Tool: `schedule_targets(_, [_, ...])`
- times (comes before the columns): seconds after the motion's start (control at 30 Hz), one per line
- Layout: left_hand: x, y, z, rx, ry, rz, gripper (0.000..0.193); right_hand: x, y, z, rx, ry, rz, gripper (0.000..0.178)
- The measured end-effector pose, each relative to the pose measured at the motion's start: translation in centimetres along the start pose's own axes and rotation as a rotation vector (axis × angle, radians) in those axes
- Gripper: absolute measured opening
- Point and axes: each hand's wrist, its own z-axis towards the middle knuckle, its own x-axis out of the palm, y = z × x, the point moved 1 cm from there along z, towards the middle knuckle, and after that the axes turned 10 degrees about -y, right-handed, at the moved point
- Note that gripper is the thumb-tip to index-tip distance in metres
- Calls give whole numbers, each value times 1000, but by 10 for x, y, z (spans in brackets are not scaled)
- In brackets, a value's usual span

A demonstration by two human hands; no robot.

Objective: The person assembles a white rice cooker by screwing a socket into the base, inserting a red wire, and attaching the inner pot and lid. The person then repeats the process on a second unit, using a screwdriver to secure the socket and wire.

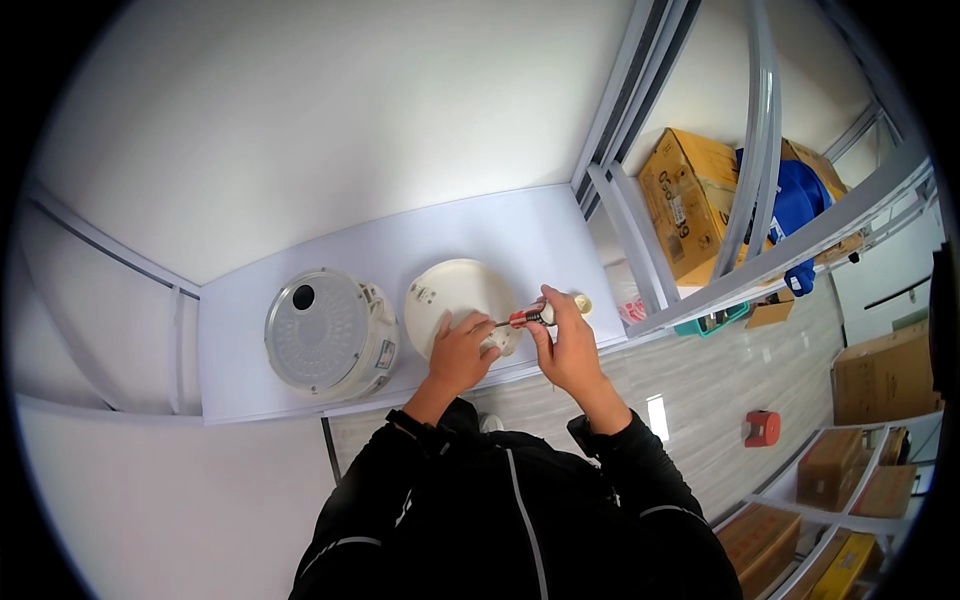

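A pale wall [330, 110] rises behind a white tabletop [500, 225], with a grey shelving frame [640, 245] to its right and a worn yellow-brown carton [690, 200] on it. On the tabletop's left part sits a drum-shaped white housing [320, 335], grey-topped, with a dark round hole. Just right of it, near the front edge, is a shallow round white cover [465, 285], smaller than the housing. The left hand [460, 355] lies over the cover's front part; whether its grip pinches anything is hidden. The right hand [570, 350] has its grip closed around a red-and-black screwdriver [528, 316], shaft toward the left fingers. The step looks like driver work at the cover; the next move seems to call for a steadied cover and an aligned tip. Whether the tip is seated cannot be told. Beyond the right hand lies a small yellowish round piece [582, 303].
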Motion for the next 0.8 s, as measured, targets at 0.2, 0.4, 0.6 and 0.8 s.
schedule_targets(0.2, [-1,2,5,-43,68,11,44,4,-1,3,8,20,-10,51])
schedule_targets(0.4, [-2,4,10,-78,130,7,46,5,-4,2,-7,32,-29,51])
schedule_targets(0.6, [-5,2,11,-60,136,12,47,6,-5,0,-3,22,-14,50])
schedule_targets(0.8, [-5,3,11,-58,143,9,47,8,-4,5,-75,-14,-46,52])
